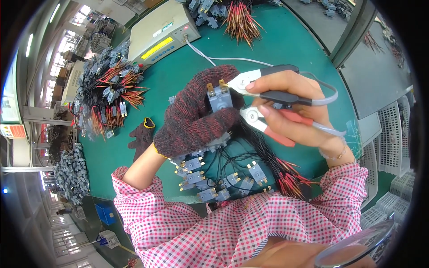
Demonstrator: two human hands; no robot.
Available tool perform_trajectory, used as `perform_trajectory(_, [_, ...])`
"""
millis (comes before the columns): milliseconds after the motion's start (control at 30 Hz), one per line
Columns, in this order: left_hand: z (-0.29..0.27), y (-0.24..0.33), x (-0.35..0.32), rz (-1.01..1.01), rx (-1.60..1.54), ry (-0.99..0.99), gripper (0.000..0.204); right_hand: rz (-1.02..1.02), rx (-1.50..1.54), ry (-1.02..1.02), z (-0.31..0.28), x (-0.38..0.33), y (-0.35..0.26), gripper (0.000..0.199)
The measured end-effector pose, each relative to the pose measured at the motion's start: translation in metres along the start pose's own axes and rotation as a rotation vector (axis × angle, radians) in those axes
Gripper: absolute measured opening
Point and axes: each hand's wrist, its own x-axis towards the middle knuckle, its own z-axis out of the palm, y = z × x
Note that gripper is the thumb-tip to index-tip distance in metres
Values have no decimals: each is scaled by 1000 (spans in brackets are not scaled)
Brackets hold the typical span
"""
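My left hand (194, 114) wears a dark knitted glove and grips a small grey switch (220, 97) with brass terminals pointing up. My right hand (290, 111), bare, holds two test probes: a black-handled one (263, 80) whose white tip touches a brass terminal of the switch, and a red-handled one (263, 123) with its tip just below the switch. Grey cables run from both probes round my wrist. Under my hands lies a bundle of grey switches (210, 183) wired with black leads and red ends.
A beige tester box (161, 31) with a yellow display stands at the back of the green bench (295, 40). Piles of wired switches (109, 96) lie at left and at the back. A spare dark glove (140, 138) lies left. White crates (393, 134) stand right.
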Motion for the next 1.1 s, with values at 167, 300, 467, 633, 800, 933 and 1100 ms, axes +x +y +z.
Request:
perform_trajectory(167, [3, 0, 5, -27, -18, 40, 58, 57, 39, 7, 4, -3, 2, 30])
perform_trajectory(300, [4, 3, 3, -13, -33, 71, 57, 45, 37, -5, 6, -4, 5, 32])
perform_trajectory(467, [5, 1, 5, -3, -30, 92, 57, 99, 70, -15, 7, -5, 4, 32])
perform_trajectory(633, [4, -2, 5, -13, -92, 75, 58, 281, 322, 16, 9, -4, 0, 33])
perform_trajectory(800, [5, -2, 7, 3, -60, 72, 59, 343, 361, -12, 7, -3, 1, 34])
perform_trajectory(933, [5, 0, 5, 53, -1, 115, 60, 237, 235, -38, 8, -3, 0, 35])
perform_trajectory(1100, [4, -1, 5, 35, -26, 63, 61, 132, 98, -35, 8, -4, 6, 34])
